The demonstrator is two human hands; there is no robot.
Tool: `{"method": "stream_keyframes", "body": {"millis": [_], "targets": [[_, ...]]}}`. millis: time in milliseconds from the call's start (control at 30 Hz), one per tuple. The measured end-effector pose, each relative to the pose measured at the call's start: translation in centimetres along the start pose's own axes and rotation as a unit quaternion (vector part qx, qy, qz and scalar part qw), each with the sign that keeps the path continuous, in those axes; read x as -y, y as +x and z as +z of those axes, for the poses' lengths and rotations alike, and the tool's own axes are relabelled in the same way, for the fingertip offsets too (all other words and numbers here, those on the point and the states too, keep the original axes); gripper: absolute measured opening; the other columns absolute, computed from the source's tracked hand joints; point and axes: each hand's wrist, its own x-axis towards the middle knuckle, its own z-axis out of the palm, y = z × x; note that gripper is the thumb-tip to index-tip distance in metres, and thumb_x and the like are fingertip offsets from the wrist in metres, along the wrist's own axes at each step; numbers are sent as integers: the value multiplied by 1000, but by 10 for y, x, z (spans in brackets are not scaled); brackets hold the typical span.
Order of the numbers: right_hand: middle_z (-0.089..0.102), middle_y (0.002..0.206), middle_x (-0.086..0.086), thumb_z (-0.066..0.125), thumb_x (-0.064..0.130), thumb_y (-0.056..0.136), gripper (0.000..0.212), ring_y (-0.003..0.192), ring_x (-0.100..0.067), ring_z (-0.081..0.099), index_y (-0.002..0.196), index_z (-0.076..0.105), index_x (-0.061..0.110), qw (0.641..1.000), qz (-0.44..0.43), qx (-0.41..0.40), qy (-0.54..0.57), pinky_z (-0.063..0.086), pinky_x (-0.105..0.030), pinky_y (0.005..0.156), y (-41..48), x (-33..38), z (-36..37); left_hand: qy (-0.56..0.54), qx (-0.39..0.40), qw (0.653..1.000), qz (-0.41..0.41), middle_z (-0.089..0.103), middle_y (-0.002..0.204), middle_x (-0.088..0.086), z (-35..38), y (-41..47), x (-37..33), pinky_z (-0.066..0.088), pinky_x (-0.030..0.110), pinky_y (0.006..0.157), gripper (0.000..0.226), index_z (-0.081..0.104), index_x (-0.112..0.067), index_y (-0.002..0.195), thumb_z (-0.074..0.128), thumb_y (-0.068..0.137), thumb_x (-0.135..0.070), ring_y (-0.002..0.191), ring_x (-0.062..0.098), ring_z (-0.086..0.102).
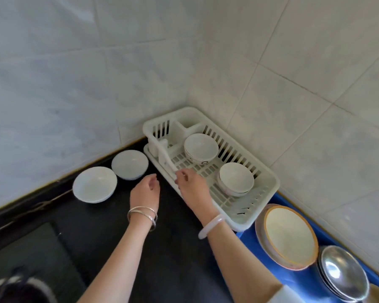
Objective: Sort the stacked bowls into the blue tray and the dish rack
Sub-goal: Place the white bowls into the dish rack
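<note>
A white plastic dish rack [265,206] stands in the tiled corner. Inside it sit one patterned bowl [200,148] at the back and a short stack of bowls [236,179] in the middle. Two white bowls rest on the black counter to the left, a nearer one [94,184] and a farther one [129,164]. My right hand [193,184] rests on the rack's front left rim, fingers curled, holding no bowl. My left hand [146,191] hovers empty beside it, fingers loosely apart. The blue tray [293,278] at the right holds a tan-rimmed plate stack [290,236] and steel bowls [342,274].
The black counter [162,248] runs from the corner toward me. Tiled walls close off the back and right sides. A dark sunken area [26,254] lies at the lower left, with a dark blurred object [15,289] at the bottom left corner.
</note>
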Motion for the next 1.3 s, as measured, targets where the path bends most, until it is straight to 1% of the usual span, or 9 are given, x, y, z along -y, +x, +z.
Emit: {"method": "stream_keyframes", "body": {"millis": [167, 400, 567, 667, 733, 867, 1033, 1133, 1300], "targets": [[69, 95, -5, 42, 28, 99, 24, 78, -15, 64, 108, 61, 16, 997, 11, 48, -57, 52, -28, 69, 12, 18, 60, 38, -105, 993, -40, 56, 132, 15, -41, 13, 55, 37, 40, 105, 38, 51, -6, 129, 50, 91, -13, 123, 31, 50], [64, 118, -10, 44, 36, 98, 45, 103, -23, 63, 134, 46, 10, 993, 60, 58, -86, 38, -24, 69, 55, 24, 119, 52, -164, 978, -116, 23, 154, 11, -64, 37, 109, 29, 41, 110, 52, 34, -10, 141, 50, 92, -14, 138, 29, 30], [65, 107, -16, 47, 34, 94, 37, 91, -31, 66, 121, 49, 8, 983, 158, 90, 27, 58, -43, 76, 80, 25, 139, -57, -154, 974, -157, 37, 147, 16, -75, 58, 124, 31, 44, 109, 63, 24, -17, 145, 52, 89, -8, 130, 35, 41], [61, 113, -19, 46, 21, 94, 34, 95, -32, 65, 126, 45, 9, 954, 225, 106, 166, 58, -35, 65, 86, 28, 144, -113, -156, 965, -176, 43, 143, 15, -77, 64, 129, 35, 47, 108, 70, 17, -23, 147, 52, 88, -5, 126, 36, 47], [58, 119, -25, 46, 9, 94, 36, 102, -37, 63, 128, 45, 1, 933, 244, 90, 249, 59, -35, 70, 89, 32, 145, -143, -153, 961, -179, 44, 142, 13, -78, 65, 133, 36, 46, 108, 66, 22, -21, 146, 51, 88, -4, 125, 34, 49], [54, 127, -28, 43, -3, 92, 36, 112, -40, 58, 127, 45, -9, 921, 244, 65, 298, 59, -38, 78, 87, 36, 136, -155, -154, 959, -180, 49, 139, 11, -82, 69, 139, 37, 42, 105, 59, 32, -20, 142, 50, 88, -4, 124, 31, 49], [52, 115, -6, 43, -4, 91, 37, 112, -30, 56, 125, 50, 10, 939, 162, 90, 290, 57, -22, 54, 79, 52, 120, -189, -150, 954, -178, 52, 136, 11, -82, 73, 146, 39, 38, 100, 56, 38, -21, 138, 51, 87, -3, 123, 30, 50], [60, 113, -11, 47, -1, 91, 20, 103, -27, 62, 106, 55, 9, 951, 130, 134, 245, 59, -24, 58, 76, 67, 117, -221, -148, 949, -172, 53, 134, 13, -81, 75, 149, 37, 35, 100, 48, 42, -20, 136, 49, 90, -10, 123, 31, 50], [68, 100, -16, 53, 2, 89, 15, 77, -21, 68, 99, 64, 0, 979, 97, 140, 112, 61, -34, 69, 75, 74, 134, -338, -148, 912, -179, 57, 129, 13, -88, 79, 147, 38, 48, 108, 39, 53, -15, 126, 39, 94, -32, 122, 29, 51]]}}
